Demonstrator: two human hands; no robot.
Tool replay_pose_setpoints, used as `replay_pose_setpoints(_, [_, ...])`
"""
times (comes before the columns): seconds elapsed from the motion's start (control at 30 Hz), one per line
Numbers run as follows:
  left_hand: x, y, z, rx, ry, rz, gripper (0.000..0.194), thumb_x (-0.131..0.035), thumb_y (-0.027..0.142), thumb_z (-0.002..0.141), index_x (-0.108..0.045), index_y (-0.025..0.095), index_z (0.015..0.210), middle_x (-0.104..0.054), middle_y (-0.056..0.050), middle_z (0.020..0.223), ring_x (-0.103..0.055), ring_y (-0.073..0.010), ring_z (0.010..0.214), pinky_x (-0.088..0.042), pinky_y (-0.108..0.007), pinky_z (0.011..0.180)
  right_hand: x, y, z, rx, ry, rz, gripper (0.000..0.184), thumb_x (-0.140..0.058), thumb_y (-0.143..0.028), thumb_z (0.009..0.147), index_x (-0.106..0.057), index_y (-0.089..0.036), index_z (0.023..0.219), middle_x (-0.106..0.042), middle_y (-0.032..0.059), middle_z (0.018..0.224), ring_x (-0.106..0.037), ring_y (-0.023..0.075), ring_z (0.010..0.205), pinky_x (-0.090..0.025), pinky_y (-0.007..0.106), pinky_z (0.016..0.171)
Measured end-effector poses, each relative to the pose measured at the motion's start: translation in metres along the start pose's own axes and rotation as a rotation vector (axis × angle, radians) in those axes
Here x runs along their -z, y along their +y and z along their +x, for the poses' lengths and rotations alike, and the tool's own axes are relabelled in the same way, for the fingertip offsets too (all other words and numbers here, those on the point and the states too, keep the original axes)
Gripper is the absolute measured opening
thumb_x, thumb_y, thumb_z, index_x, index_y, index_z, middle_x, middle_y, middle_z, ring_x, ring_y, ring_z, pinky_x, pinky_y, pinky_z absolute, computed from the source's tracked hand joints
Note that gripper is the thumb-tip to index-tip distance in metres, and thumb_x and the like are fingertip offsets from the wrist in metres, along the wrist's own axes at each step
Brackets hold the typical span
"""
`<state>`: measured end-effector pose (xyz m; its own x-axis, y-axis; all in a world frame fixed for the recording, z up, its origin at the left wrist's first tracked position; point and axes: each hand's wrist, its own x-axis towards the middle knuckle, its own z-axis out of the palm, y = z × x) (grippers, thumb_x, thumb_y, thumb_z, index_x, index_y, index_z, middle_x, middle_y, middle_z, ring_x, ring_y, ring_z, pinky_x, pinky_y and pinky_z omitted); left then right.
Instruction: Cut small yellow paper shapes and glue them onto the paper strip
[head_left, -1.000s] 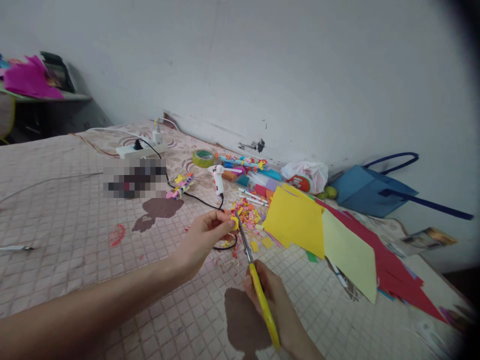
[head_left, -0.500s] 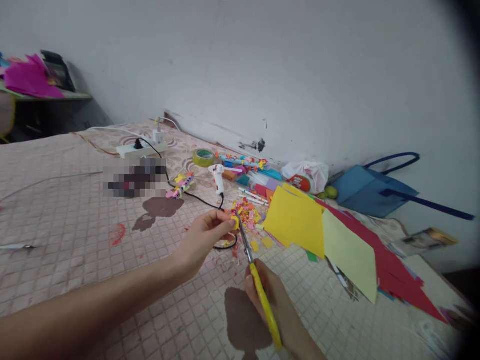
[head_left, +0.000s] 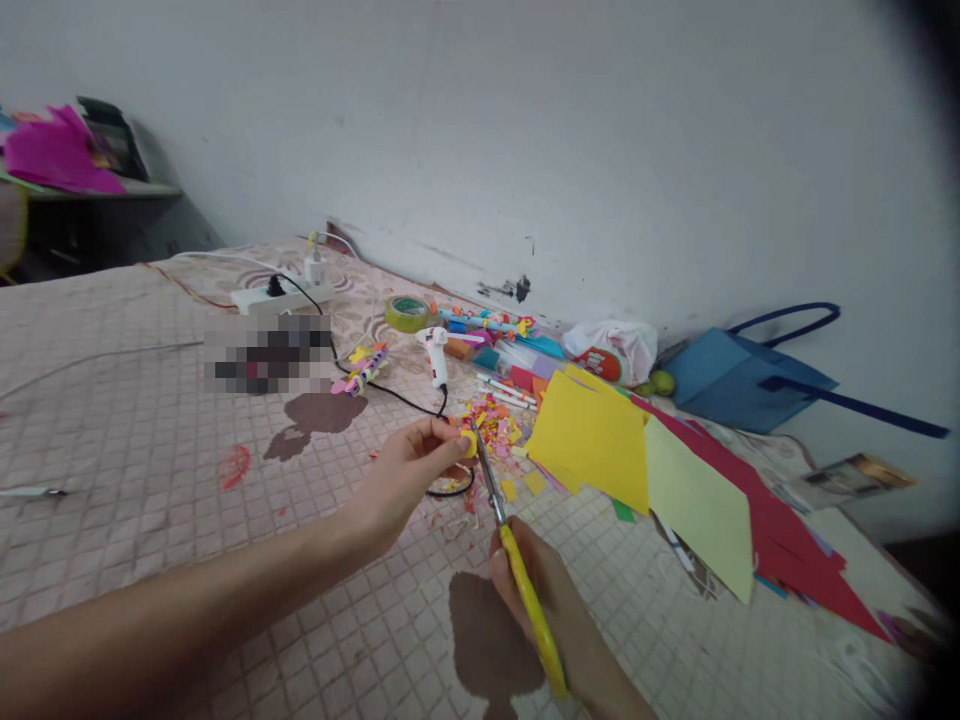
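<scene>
Between the thumb and fingers of my left hand point(head_left: 405, 475) is a small yellow piece of paper or foam point(head_left: 469, 444) with a rounded edge. My right hand point(head_left: 551, 590) is closed around yellow-handled scissors point(head_left: 517, 570). Their metal blades point away from me and lie against the right edge of the yellow piece; whether the blades are parted I cannot tell. Beneath and beyond both hands, a heap of tiny colourful scraps point(head_left: 499, 425) is spread on the patterned cloth point(head_left: 337, 620).
A white glue gun point(head_left: 435, 358) stands behind the scraps, its black cord running near my left hand. Yellow sheets point(head_left: 592, 440) and red sheets point(head_left: 795, 540) lie to the right. Further back are a tape roll point(head_left: 407, 313), a power strip point(head_left: 281, 296) and a blue bag point(head_left: 750, 380).
Almost nothing differs. Both hands, the scissors and the yellow piece keep the same place, with only a very slight shift of the whole view.
</scene>
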<state>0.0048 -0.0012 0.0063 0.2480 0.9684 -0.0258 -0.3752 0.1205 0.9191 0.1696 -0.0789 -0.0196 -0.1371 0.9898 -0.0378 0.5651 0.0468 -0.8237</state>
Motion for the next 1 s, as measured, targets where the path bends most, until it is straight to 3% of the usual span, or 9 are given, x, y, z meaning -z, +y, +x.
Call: replay_pose_setpoints(1.0, [-0.001,-0.002,0.0,-0.006,0.024,0.013,0.018,-0.065,0.032,0.074,-0.057,0.015,0.074,-0.062,0.0,0.075,-0.057,-0.01,0.069,-0.046,-0.022,0.066,-0.001,-0.01,0.002,-0.081,0.021,0.103,0.026,-0.048,-0.042,0.077,-0.039,-0.021,0.067,-0.038,-0.004,0.059,-0.037,0.0112,0.054,-0.034,0.022,0.05])
